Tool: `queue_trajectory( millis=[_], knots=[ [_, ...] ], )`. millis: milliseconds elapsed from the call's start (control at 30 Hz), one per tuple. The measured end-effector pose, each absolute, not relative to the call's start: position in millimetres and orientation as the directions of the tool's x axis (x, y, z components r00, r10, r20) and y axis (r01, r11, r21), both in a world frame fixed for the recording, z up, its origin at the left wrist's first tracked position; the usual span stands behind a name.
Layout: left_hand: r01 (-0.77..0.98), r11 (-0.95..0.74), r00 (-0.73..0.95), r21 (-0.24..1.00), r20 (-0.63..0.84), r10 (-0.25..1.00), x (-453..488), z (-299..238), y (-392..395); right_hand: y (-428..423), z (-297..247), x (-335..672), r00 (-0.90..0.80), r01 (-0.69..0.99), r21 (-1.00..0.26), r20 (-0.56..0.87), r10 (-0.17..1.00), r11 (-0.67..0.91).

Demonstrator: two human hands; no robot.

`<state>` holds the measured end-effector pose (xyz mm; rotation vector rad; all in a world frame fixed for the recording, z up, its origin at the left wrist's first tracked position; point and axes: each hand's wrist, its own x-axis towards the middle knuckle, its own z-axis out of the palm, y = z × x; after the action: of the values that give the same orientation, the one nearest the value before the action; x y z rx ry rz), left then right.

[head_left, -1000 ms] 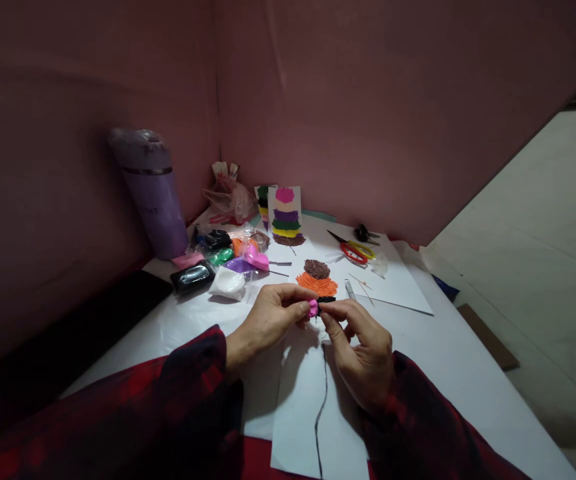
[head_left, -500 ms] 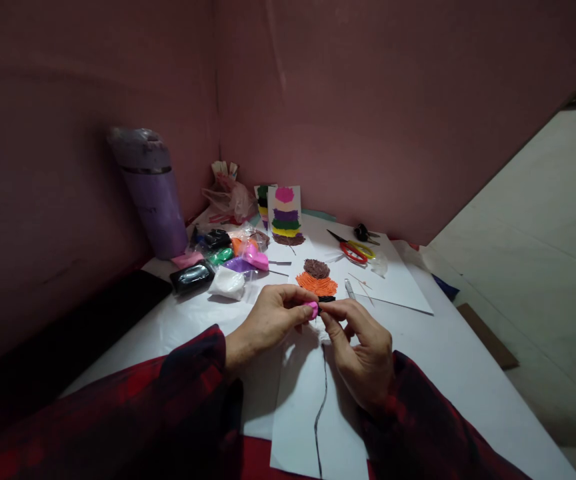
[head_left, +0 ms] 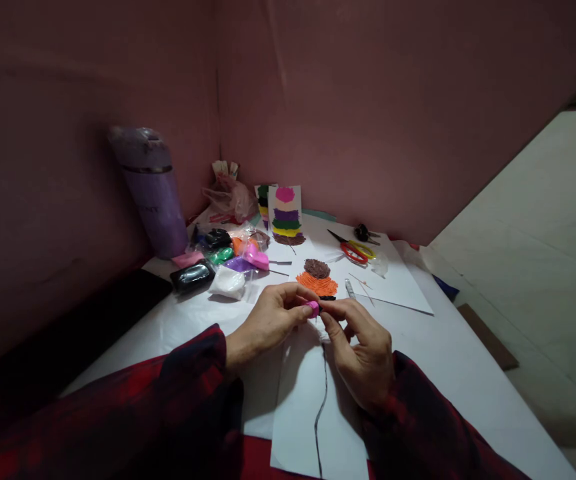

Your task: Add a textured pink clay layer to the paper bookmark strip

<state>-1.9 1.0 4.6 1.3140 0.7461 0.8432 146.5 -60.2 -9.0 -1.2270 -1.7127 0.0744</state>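
so the pink clay (head_left: 313, 309) is up in the air over the long white paper (head_left: 318, 420), pinched between the left hand's (head_left: 275, 312) thumb and fingers. the right hand (head_left: 361, 343) has its thumb and index tips almost meeting, right beside the clay. there's a small dark bit at those tips, but i can't tell if it's actually gripped or just something behind.

if i had to call the step, i'd say the clay is being worked or pulled at by the fingertips, and none of the pink is on the paper. the next move calls for a light pinch on the left and fine fingertip control on the right, since that stuff looks soft enough to dent.

on the paper just beyond the hands you've got a brown patch (head_left: 317, 269), an orange patch (head_left: 317, 286) touching it, then a bit of black patch (head_left: 327, 299). a dark wavy line (head_left: 324, 393) runs down toward the near edge. scissors (head_left: 355, 253) and toothpicks (head_left: 365, 287) lie off to the right on the table (head_left: 458, 373), clay packets (head_left: 228, 285) over left.
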Motion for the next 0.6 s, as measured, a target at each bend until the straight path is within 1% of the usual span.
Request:
queue_trajectory(
  millis=[133,300,433,600],
  knots=[
    [-0.092,0.117,0.508,0.989,-0.054,0.86,-1.4,2.0,1.1,-59.8,-10.2,147.2,-0.001,0.685,-0.535,0.678,0.735,0.495],
    [-0.122,0.088,0.51,0.989,-0.014,0.86,-0.5,0.5,2.6,-59.4,-10.1,147.5,-0.012,0.689,-0.526,0.68,0.733,0.499],
    [-0.137,0.098,0.494,0.986,-0.018,0.869,0.0,2.6,2.5,-59.0,-9.7,147.1,-0.021,0.694,-0.511,0.69,0.724,0.507],
    [-0.143,0.118,0.487,0.983,-0.034,0.873,0.1,5.0,0.6,-58.3,-9.4,146.5,-0.002,0.687,-0.522,0.695,0.719,0.506]
  ],
)
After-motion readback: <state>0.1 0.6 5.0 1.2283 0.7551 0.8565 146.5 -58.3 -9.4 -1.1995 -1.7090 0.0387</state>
